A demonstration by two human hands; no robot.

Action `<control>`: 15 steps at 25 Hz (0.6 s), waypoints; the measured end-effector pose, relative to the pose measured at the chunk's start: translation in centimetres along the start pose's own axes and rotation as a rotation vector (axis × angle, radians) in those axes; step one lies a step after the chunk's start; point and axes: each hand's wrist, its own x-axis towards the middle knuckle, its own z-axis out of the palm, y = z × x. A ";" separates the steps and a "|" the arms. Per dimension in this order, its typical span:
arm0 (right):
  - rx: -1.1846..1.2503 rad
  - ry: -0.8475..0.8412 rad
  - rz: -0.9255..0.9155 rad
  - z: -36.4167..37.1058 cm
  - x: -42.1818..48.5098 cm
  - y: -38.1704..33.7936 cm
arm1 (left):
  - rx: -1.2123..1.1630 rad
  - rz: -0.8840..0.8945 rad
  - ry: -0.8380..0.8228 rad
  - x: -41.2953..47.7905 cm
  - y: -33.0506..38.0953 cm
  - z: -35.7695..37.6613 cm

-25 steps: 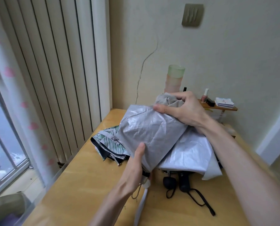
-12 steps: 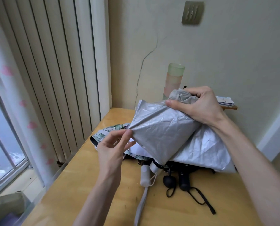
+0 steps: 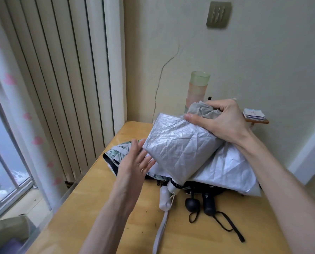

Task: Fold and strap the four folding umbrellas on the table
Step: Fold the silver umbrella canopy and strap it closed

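Wooden table (image 3: 116,208), right hand (image 3: 224,123) gripping silver umbrella (image 3: 178,149) top; left hand (image 3: 134,162) open-fingered beside its canopy

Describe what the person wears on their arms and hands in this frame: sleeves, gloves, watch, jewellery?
The left forearm and right forearm are bare to the frame edge, with no sleeve in view. The left hand and right hand are ungloved; neither wrist carries a watch or band. A pale glint on a left finger may be a ring, too small to tell.
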 end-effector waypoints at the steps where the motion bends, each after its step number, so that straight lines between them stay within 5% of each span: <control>1: 0.005 -0.022 0.003 0.2 -0.1 -0.1 | 0.084 0.015 -0.049 -0.1 -0.1 0.3; 4: -0.020 -0.075 0.004 0.9 -0.4 0.0 | 0.173 0.061 -0.087 -0.3 -0.4 0.1; 15: -0.112 -0.171 0.146 2.3 -0.3 0.5 | -0.130 -0.038 -0.128 0.1 0.3 -0.2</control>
